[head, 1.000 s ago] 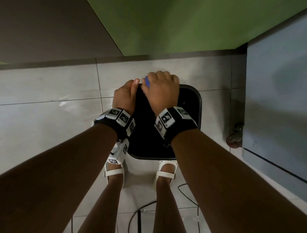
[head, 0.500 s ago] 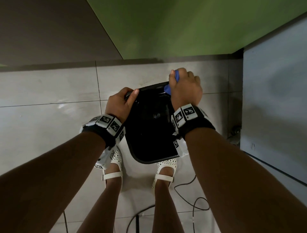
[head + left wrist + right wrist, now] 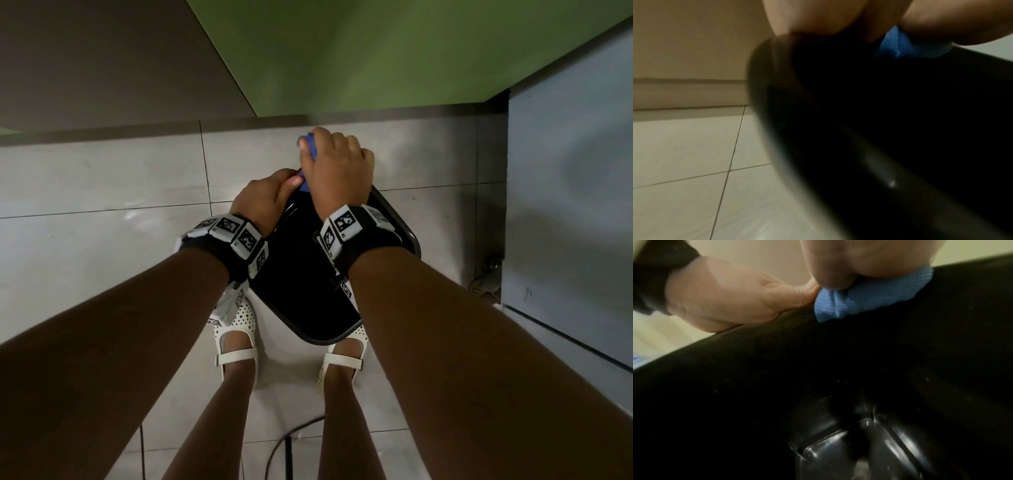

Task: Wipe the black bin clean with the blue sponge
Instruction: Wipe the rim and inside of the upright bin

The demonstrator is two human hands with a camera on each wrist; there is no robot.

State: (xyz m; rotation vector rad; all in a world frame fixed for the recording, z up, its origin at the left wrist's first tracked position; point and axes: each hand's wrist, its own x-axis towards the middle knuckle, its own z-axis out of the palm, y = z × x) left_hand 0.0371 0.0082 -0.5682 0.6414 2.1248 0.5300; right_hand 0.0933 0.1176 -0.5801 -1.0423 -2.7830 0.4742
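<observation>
The black bin point(image 3: 308, 294) stands on the tiled floor between my feet, turned at an angle, its dark inside open to the head view. My left hand point(image 3: 265, 198) grips the bin's far rim with its thumb along the edge. My right hand point(image 3: 337, 164) grips the blue sponge point(image 3: 308, 145) and presses it over that same far rim, right beside the left thumb. In the right wrist view the blue sponge point(image 3: 869, 296) is folded over the bin point(image 3: 818, 369) edge next to the left hand point(image 3: 725, 295). The left wrist view shows the sponge point(image 3: 898, 45) on the rim.
A grey cabinet point(image 3: 568, 205) with a castor point(image 3: 486, 277) stands close on the right. A green wall point(image 3: 376, 51) and skirting run behind the bin. Black cables point(image 3: 284, 445) lie on the floor behind my feet in white sandals point(image 3: 236, 329).
The right hand has slid the sponge back left along the far rim, up against the left thumb. The bin has turned and the left hand has shifted with it.
</observation>
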